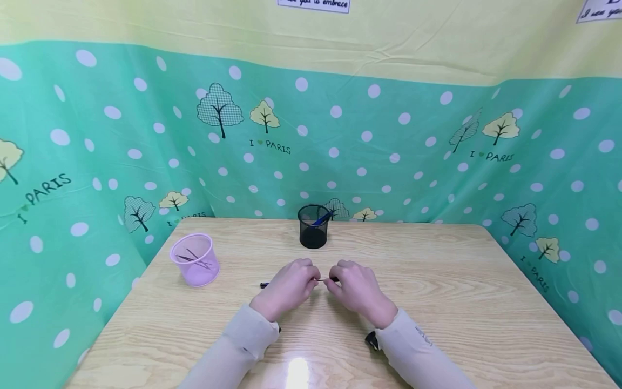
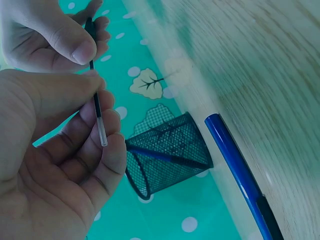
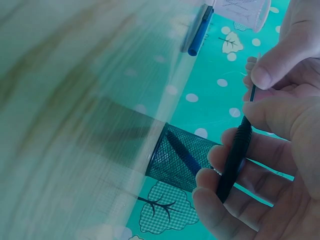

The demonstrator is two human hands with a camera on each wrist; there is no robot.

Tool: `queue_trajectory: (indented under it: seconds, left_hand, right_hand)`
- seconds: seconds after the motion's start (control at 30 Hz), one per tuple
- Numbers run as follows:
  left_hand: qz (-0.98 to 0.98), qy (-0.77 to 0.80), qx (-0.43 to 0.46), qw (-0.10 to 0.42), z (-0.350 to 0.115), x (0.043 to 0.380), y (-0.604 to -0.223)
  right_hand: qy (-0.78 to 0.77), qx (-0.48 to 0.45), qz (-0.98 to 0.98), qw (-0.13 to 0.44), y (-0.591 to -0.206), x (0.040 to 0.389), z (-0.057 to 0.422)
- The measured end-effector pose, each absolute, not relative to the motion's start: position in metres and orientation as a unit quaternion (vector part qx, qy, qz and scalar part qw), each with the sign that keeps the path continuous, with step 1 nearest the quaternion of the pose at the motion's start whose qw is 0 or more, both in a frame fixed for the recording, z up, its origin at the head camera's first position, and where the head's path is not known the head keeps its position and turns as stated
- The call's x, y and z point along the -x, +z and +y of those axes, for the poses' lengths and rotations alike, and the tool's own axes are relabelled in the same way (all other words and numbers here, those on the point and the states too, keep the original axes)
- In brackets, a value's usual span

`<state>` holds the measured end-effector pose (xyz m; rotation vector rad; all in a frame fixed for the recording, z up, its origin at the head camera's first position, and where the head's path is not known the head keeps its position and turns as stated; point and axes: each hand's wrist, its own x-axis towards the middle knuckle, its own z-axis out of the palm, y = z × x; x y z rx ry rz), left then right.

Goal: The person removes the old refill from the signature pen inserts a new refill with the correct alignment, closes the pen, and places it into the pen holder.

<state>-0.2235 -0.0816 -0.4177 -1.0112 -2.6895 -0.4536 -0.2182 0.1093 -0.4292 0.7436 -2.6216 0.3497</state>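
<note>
Both hands are close together over the middle of the wooden table. My left hand pinches a thin pen refill between thumb and fingers; its clear tail end lies along the fingers. With curled fingers, my right hand holds the black ribbed grip section of a pen. The refill's dark tube runs from that section into the left fingertips. Lying on the table beside the left hand is a blue pen barrel with a black clip, mostly hidden behind that hand in the head view.
At the table's back stands a black mesh pen holder with a blue pen inside. A lilac mesh cup at the left contains several thin dark sticks. A patterned green curtain hangs behind and around the table.
</note>
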Motion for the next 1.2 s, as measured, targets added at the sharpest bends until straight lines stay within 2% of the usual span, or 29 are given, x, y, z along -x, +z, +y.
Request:
queue_trajectory:
  seconds: [1.2]
  left_hand:
    - [-0.925,-0.157,0.333,0.097,-0.0841,0.2241,-0.4169]
  right_hand:
    - [0.129,-0.265,-0.935,0.197,-0.4293,0.2182,0.1107]
